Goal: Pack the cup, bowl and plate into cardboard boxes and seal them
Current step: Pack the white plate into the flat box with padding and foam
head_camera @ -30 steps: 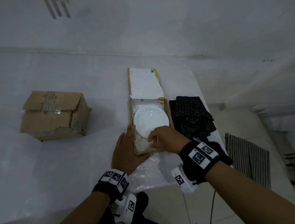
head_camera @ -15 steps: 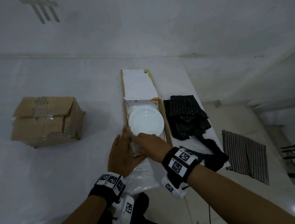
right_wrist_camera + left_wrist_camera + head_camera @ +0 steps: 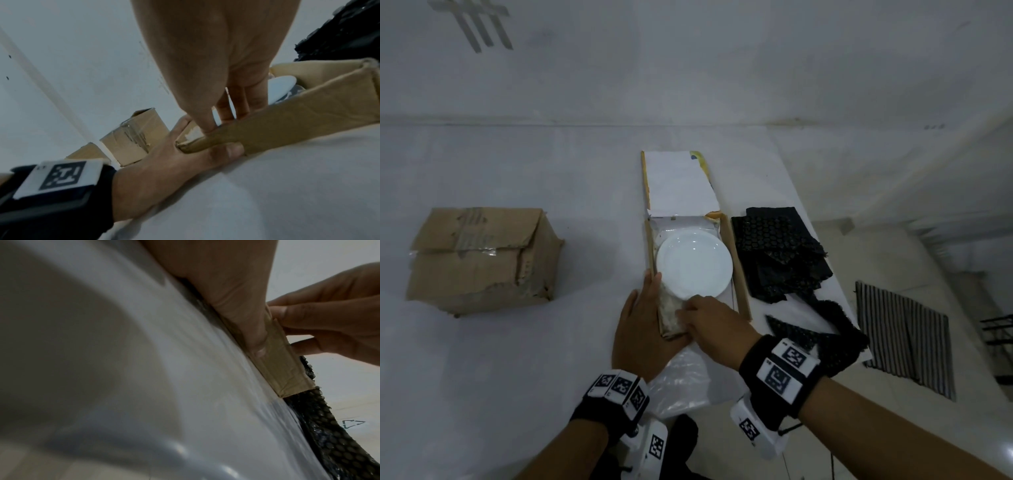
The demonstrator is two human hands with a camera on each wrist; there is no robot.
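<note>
A white plate (image 3: 694, 265) lies in a flat open cardboard box (image 3: 740, 274) whose white lid (image 3: 678, 181) is folded back, away from me. My left hand (image 3: 643, 325) lies flat against the box's near left corner, its thumb (image 3: 246, 305) pressed along the outside of the near wall (image 3: 283, 363). My right hand (image 3: 709, 318) reaches over that wall near the same corner and pinches it, fingers (image 3: 236, 105) inside and thumb on the outer edge. The plate's rim (image 3: 281, 87) shows just behind the wall. No cup or bowl is in view.
A closed, taped brown box (image 3: 479, 260) stands at the left. Black bubble wrap (image 3: 780, 253) lies right of the flat box, up to the table's right edge. A clear plastic bag (image 3: 685, 380) lies under my wrists. A striped mat (image 3: 904, 339) is on the floor.
My right hand has slid left from the plate's near rim to the box's near wall beside the left corner. My left hand has stayed at that corner.
</note>
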